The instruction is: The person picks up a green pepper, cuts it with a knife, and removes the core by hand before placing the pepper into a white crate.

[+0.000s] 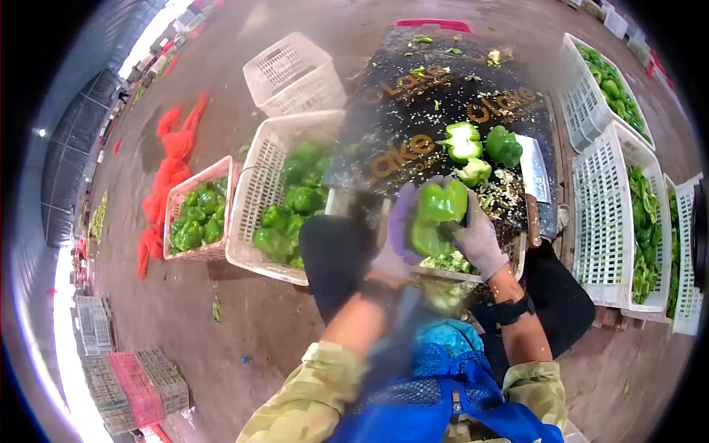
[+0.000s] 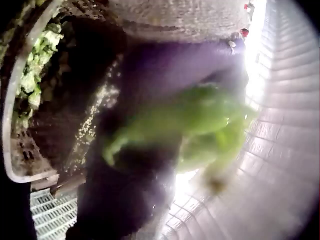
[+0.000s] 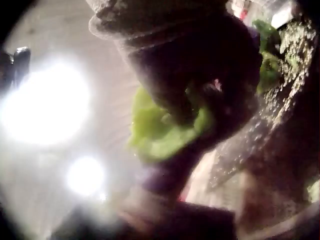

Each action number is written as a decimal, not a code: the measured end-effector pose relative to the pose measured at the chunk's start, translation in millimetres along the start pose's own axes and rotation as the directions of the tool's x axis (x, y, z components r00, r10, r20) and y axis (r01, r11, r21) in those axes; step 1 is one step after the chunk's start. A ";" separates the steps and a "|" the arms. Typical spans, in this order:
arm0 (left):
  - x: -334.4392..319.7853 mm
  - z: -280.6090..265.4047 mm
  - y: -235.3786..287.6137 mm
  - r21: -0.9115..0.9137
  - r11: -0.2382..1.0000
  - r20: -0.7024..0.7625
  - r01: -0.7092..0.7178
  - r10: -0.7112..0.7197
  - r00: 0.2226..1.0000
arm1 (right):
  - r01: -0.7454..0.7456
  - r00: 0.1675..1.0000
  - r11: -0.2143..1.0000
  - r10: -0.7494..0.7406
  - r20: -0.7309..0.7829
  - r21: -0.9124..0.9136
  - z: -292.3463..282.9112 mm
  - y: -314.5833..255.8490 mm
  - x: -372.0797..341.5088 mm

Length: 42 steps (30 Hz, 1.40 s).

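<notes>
In the head view, a cut green bell pepper is held up between both gloved hands, over the near edge of the black board. My left hand, in a purple glove, grips it from the left side. The gloved right hand holds its right side. In the right wrist view, fingers of the right hand reach into the hollow of the pepper. Blurred in the left wrist view, the pepper lies against the purple glove. Beyond the hands are an opened pepper and a whole one.
A cleaver lies on the right of the seed-strewn board. Pepper scraps fill a container below the hands. White crates of peppers stand at left, and others at right. Red netting lies on the floor.
</notes>
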<state>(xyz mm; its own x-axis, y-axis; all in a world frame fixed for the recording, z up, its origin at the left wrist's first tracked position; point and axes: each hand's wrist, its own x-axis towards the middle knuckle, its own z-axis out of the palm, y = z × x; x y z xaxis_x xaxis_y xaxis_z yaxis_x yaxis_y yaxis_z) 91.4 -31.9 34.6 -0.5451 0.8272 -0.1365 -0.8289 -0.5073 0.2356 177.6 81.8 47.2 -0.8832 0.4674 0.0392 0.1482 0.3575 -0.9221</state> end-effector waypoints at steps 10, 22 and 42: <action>-7.0 -19.7 -3.9 -0.182 0.969 0.111 0.170 -0.151 0.982 | -0.011 0.982 0.997 -0.003 -0.188 -0.072 -31.4 -4.5 -13.9; -25.4 -2.1 1.5 0.734 0.676 -0.180 0.065 0.101 0.978 | -0.033 0.955 0.999 0.043 -0.292 0.039 -19.1 -1.7 -28.5; 14.1 -52.5 -7.9 0.358 0.929 -0.450 0.096 0.081 0.889 | 0.238 0.780 0.738 0.242 -0.577 0.631 -232.7 83.7 -13.9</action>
<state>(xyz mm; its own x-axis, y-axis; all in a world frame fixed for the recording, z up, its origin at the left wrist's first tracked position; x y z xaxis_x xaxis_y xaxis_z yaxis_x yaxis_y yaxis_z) 83.7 -28.9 -19.7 -0.6085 0.5855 -0.5356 -0.7776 -0.3051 0.5498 305.9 293.3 59.0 -0.3964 0.9176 0.0294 -0.3815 -0.1355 -0.9144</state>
